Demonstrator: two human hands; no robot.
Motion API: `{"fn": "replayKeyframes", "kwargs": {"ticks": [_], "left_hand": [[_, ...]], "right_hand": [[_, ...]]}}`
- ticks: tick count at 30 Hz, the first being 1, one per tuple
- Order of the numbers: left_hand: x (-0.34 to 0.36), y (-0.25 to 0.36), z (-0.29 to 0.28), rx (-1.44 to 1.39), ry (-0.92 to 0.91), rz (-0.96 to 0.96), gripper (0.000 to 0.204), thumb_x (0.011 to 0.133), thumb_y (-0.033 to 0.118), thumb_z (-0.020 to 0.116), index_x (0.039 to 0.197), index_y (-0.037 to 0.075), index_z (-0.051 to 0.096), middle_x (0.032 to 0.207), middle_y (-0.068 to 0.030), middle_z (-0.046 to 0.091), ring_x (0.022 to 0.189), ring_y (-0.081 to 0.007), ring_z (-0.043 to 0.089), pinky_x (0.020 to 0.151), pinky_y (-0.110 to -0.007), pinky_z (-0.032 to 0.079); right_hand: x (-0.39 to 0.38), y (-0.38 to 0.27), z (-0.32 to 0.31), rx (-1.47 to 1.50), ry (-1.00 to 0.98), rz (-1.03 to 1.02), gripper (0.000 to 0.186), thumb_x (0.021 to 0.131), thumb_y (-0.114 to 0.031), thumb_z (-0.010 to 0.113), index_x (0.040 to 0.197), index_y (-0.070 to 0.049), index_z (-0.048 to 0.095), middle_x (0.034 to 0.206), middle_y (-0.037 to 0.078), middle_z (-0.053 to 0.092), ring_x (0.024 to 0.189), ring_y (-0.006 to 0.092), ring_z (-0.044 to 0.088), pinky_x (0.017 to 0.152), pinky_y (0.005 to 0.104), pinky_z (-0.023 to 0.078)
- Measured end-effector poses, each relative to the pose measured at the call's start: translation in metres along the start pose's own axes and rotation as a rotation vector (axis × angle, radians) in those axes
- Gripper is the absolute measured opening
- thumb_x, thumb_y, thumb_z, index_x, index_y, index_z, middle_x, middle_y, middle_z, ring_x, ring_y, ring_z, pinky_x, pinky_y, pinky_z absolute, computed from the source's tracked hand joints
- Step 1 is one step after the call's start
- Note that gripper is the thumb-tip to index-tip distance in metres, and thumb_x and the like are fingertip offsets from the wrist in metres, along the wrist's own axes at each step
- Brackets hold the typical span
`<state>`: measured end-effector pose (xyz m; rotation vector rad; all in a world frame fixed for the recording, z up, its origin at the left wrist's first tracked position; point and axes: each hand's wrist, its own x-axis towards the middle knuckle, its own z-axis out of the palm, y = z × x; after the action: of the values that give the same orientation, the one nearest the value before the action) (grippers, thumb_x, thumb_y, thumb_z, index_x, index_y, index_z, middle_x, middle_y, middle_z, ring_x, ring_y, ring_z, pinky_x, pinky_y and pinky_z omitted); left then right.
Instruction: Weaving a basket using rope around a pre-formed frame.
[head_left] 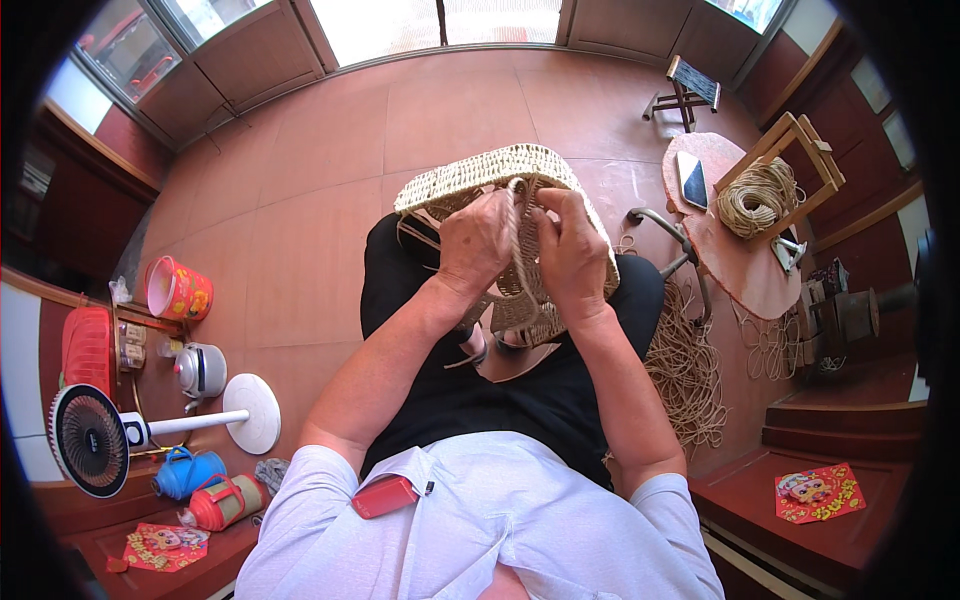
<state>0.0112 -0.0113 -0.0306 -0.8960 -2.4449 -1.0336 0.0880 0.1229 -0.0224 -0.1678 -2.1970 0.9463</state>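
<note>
A woven straw basket [480,172] rests tilted across my knees, its pale plaited side toward the far end. A thick twisted cord handle [519,240] rises from it between my hands. My left hand [478,240] is closed at the left of this handle, fingers curled at the basket's edge. On the other side my right hand [572,245] is closed too, thumb and forefinger pinched at the weave beside the cord. Whatever thin strand the fingertips may hold is hidden behind the knuckles. Loose straw ends stick out near my left wrist.
At the right, a small table [735,265] bears a phone [691,180] and a cord coil [757,198] on a wooden frame. Loose cord [685,380] heaps beside my right leg. A folding stool [690,90] stands farther off. Leftward are a fan [150,428], a kettle [201,370] and a red bucket [180,288].
</note>
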Motion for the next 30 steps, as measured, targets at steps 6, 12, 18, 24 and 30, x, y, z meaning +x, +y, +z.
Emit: {"fn": "replayKeyframes", "kwargs": {"ticks": [6,12,18,24,30], "left_hand": [[-0.006,0.002,-0.008,-0.195,-0.109,-0.020,0.021,0.108,0.022,0.067,0.116,0.005,0.076,0.095,-0.0229,0.079,0.090,-0.0447,0.078,0.079,-0.051,0.062],[-0.004,0.002,-0.013,-0.137,-0.182,-0.067,0.021,0.107,0.023,0.069,0.114,0.005,0.076,0.092,-0.0224,0.079,0.089,-0.0445,0.079,0.079,-0.051,0.062],[-0.013,0.007,-0.010,-0.139,-0.009,-0.037,0.015,0.104,0.018,0.074,0.113,0.006,0.075,0.101,-0.0168,0.077,0.090,-0.0400,0.078,0.076,-0.047,0.062],[-0.012,0.006,0.001,-0.060,0.205,0.344,0.016,0.098,0.010,0.079,0.114,0.009,0.075,0.105,-0.0092,0.072,0.090,-0.0316,0.077,0.073,-0.043,0.062],[-0.003,0.007,0.010,0.026,0.118,0.410,0.015,0.096,0.009,0.079,0.110,0.009,0.074,0.095,-0.0067,0.067,0.086,-0.0279,0.075,0.072,-0.041,0.062]], "right_hand": [[-0.001,-0.009,0.007,-0.179,-0.194,-0.037,0.087,0.100,0.003,0.064,0.176,-0.008,0.024,0.120,0.029,0.075,0.099,0.0480,0.078,0.080,0.0539,0.064],[0.003,0.000,0.012,-0.165,-0.125,-0.100,0.085,0.099,0.003,0.066,0.175,-0.004,0.028,0.118,0.024,0.074,0.096,0.0423,0.078,0.077,0.0517,0.064],[-0.016,0.012,0.007,0.600,-0.059,0.354,0.053,0.105,-0.005,0.075,0.153,0.001,0.052,0.115,0.011,0.075,0.091,0.0152,0.074,0.074,0.0304,0.060],[-0.026,0.041,-0.065,1.014,0.012,0.642,0.039,0.107,-0.008,0.077,0.142,0.000,0.060,0.112,0.004,0.073,0.093,0.0086,0.071,0.077,0.0215,0.057],[-0.021,0.050,-0.139,1.142,0.081,0.529,0.022,0.108,-0.006,0.074,0.130,-0.004,0.070,0.113,0.007,0.076,0.094,0.0106,0.072,0.082,0.0228,0.062]]}}
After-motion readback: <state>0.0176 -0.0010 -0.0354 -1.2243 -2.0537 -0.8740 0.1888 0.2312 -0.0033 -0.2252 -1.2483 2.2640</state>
